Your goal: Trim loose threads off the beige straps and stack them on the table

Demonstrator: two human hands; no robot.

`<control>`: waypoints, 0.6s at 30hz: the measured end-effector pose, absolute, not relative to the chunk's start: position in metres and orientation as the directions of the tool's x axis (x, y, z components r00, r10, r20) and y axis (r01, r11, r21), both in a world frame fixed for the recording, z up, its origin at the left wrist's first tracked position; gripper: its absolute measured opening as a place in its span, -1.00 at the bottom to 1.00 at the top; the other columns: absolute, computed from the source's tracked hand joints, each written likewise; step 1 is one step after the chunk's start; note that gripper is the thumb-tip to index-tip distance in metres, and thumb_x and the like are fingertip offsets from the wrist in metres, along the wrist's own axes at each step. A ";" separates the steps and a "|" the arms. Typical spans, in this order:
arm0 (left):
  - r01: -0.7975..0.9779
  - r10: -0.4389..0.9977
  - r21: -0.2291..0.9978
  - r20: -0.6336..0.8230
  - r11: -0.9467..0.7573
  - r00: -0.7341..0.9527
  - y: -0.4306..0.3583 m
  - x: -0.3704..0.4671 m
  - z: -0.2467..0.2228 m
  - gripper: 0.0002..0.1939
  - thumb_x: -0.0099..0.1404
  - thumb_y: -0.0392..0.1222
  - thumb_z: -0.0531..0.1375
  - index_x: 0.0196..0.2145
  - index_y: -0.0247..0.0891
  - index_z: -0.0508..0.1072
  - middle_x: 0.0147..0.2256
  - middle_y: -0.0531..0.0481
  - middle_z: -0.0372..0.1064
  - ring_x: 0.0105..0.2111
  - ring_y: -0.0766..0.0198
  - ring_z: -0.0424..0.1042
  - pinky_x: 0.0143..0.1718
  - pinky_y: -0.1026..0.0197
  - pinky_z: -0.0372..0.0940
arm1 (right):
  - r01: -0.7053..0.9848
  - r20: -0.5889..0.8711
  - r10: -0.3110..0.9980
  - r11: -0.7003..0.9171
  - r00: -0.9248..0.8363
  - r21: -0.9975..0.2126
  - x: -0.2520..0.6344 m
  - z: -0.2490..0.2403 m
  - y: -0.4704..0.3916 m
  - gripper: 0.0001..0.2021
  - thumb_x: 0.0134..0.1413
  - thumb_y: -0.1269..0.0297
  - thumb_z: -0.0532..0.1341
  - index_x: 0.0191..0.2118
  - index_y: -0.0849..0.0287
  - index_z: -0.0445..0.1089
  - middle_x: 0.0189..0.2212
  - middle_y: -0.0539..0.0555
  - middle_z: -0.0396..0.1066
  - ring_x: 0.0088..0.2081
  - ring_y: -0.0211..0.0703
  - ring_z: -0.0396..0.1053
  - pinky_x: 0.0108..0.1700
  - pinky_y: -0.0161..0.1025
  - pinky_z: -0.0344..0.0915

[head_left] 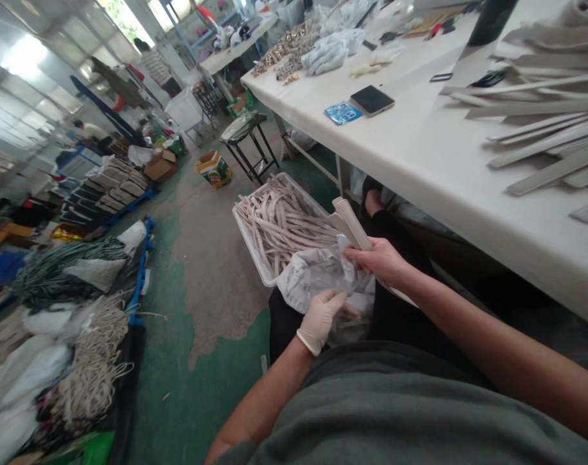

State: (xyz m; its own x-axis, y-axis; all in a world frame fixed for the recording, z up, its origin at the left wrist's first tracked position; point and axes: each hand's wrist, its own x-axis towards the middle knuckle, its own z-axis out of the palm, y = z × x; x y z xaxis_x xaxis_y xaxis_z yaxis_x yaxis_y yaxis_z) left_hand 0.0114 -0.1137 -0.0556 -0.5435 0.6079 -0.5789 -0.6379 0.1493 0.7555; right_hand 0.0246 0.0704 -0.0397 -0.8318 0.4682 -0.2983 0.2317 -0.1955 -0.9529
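Note:
My right hand [381, 259], bare, is closed around a few flat beige straps [350, 223] whose ends stick up past the fingers. My left hand [321, 315] wears a pale thin glove, its fingers bent together on a clear plastic bag [308, 274] that lies over my lap. Some beige pieces [352, 313] show inside the bag near the left fingertips. Just beyond the bag, a white plastic bin [251, 248] holds a tangled heap of long beige strips [286, 219].
The white table [400, 155] runs along my right, with a pile of beige straps [545, 129], a phone [372, 101] and a blue packet [343, 113]. A black stool [250, 145] and a carton [213, 169] stand ahead. Bundled cords [93, 361] lie at left. Two people are farther back.

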 end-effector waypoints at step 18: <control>-0.573 0.830 0.681 -0.557 0.456 -0.001 -0.141 -0.003 -0.046 -0.47 0.10 0.10 0.40 -0.12 -0.38 0.58 -0.35 -0.23 0.56 -0.36 0.16 0.53 -0.19 0.16 0.35 | 0.227 -0.307 0.502 -0.215 -0.809 -0.950 0.025 -0.055 0.080 -0.73 -0.24 0.13 0.40 -0.47 0.20 0.41 -0.63 -0.07 0.36 -0.70 -0.42 0.08 -0.64 -0.35 0.11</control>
State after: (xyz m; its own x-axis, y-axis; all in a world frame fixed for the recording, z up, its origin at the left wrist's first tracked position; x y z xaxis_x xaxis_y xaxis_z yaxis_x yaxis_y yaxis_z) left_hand -0.0029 -0.1412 -0.0464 -0.0014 0.8303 -0.5573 -0.5727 0.4562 0.6811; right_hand 0.0249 0.0798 -0.0547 -0.8085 0.5021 -0.3069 0.2268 -0.2154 -0.9498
